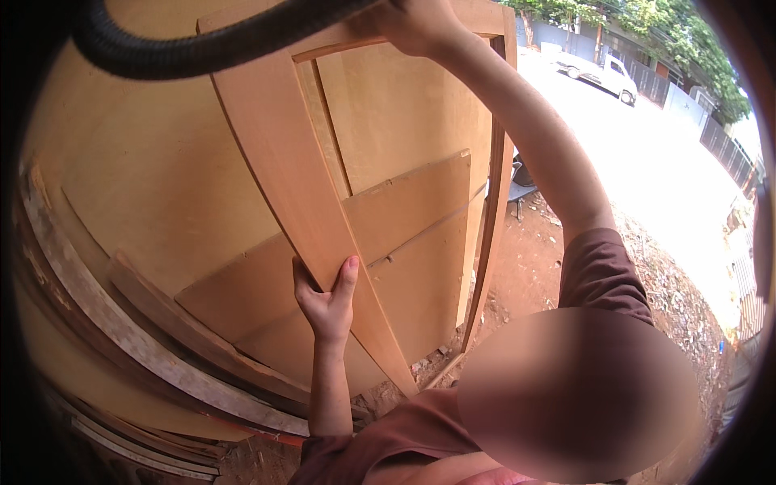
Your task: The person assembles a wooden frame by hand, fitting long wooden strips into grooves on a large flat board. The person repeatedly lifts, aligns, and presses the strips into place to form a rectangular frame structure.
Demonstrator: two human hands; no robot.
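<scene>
A tall wooden frame (279, 153) with broad side pieces and a top rail stands tilted in front of me. My left hand (327, 303) is closed around the edge of its left side piece. The thumb lies on the front face, and the other fingers are hidden behind the wood. My raised right hand (416, 24) is at the frame's top rail. The picture's upper edge and a black corrugated hose (234, 40) obscure most of its fingers, so its grip does not show.
Large plywood sheets (137, 145) and smaller brown boards (420, 275) stand behind the frame. Long timber strips (162, 356) lean at the left. Reddish soil (525, 250) covers the ground at right. Beyond it, a white truck (610, 77) stands on a bright road.
</scene>
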